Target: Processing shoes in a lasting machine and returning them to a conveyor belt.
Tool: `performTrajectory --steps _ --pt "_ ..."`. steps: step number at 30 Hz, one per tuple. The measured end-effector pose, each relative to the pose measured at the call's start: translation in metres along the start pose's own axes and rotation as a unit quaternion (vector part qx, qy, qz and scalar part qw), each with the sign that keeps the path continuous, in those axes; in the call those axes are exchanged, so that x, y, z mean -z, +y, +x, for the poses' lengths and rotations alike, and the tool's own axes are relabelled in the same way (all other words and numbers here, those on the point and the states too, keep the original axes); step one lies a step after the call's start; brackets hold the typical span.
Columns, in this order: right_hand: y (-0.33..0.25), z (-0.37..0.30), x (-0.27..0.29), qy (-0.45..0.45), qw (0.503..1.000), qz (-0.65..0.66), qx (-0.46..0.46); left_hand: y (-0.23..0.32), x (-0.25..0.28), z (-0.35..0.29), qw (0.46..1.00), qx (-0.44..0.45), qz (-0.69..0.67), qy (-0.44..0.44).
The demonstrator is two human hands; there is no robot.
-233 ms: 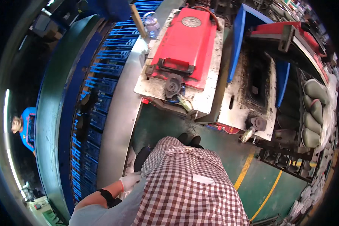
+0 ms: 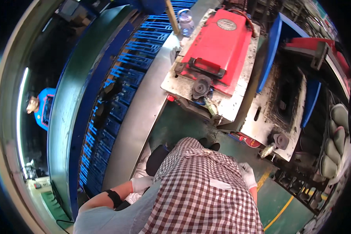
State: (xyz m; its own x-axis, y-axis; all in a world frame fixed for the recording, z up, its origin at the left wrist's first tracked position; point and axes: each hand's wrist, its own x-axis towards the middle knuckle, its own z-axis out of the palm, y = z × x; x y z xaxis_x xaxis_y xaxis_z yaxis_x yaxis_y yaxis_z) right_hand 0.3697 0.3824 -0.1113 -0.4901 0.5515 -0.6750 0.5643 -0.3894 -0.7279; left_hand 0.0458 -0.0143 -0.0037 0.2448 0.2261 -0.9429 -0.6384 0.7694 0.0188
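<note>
My left hand [image 2: 141, 183], in a white glove, hangs low at my left side beside the checked apron [image 2: 195, 183]. Its fingers pass behind cloth and are hidden. On the other side, my right hand [image 2: 247, 174], also white-gloved, is against the apron's right edge. Its fingers are partly covered, so their closing cannot be made out. Ahead stands a machine with a red lid [image 2: 218, 50] lowered on its pale, stained top. A dark grey knob-like part [image 2: 201, 88] sits at its front edge. Neither hand touches the machine.
On the left runs a metal ledge [image 2: 134, 124] with a row of blue racks [image 2: 113, 105]. To the right, a second machine has its red lid [image 2: 310, 45] raised between blue side panels [image 2: 270, 54]. Grey-green padded pieces [image 2: 333, 144] are stacked beyond. A person [image 2: 45, 107] is at far left.
My view has swung left, so the machines and racks sit farther right. My right hand has come into sight beside the apron; my left stays low at my side.
</note>
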Motion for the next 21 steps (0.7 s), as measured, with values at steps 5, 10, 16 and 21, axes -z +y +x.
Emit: performTrajectory --steps 5,10,16,21 --pt "-0.088 0.029 -0.018 -0.139 0.958 -0.230 0.097 -0.033 -0.010 0.005 0.952 -0.156 0.248 0.090" --pt "-0.156 0.071 -0.039 -0.195 0.908 -0.300 0.220 -0.052 -0.041 -0.029 0.891 -0.176 0.357 0.217" --pt "-0.226 0.107 -0.074 -0.158 0.944 -0.180 0.225 -0.033 -0.011 -0.044 0.945 -0.180 0.168 0.217" --pt "-0.249 0.121 -0.098 -0.095 0.949 -0.214 0.213 0.018 0.031 -0.057 0.947 -0.198 0.162 0.195"
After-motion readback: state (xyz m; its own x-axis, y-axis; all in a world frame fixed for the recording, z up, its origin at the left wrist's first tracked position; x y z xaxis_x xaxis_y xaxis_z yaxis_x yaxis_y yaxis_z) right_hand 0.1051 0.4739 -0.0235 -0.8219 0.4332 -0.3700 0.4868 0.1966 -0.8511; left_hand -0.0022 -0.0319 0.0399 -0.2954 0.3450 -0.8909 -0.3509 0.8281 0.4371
